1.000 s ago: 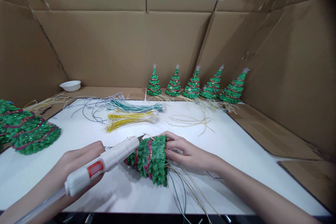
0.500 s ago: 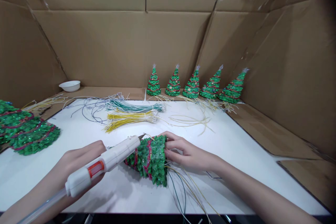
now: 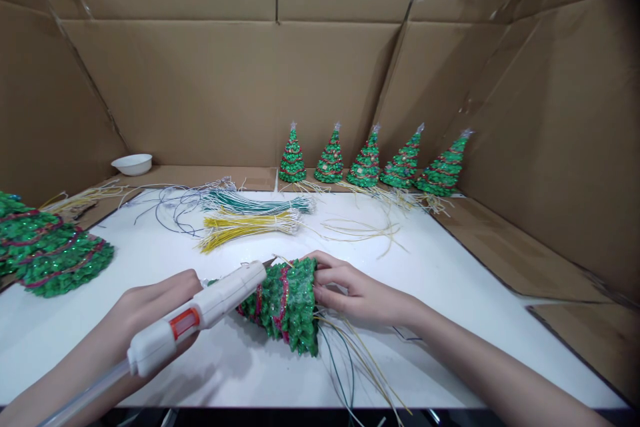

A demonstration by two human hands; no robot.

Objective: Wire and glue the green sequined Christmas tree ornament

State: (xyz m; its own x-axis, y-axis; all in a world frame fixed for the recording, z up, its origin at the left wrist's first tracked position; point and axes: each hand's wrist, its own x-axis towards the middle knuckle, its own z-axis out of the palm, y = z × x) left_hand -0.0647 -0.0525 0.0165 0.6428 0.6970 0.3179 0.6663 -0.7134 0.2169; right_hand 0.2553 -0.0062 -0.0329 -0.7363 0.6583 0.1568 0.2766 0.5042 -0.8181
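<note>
Both hands are busy near the front edge of the white counter. Her left hand is wrapped around a white glue gun, whose tip points at the upper side of a small green tree lying on its side. The right hand is curled around the tree's wide base, fingers pressed against it, holding it steady on the counter. Thin yellow and green wires trail out from under the base toward the near edge.

Judging by how things lie, the work looks partly done. Five finished trees stand upright in a row along the back of the counter, each with yellowish wires spilling from beneath. The tree in hand already carries its red trim and wires. On the left, a heap of green trees lies at the counter's edge, seemingly waiting. Between that heap and the row, bundles of yellow wires and green wires remain on the counter, with loose dark strands beside them, so plenty of material appears unused. A white bowl sits far back on the left, against the cardboard walls that enclose everything.
</note>
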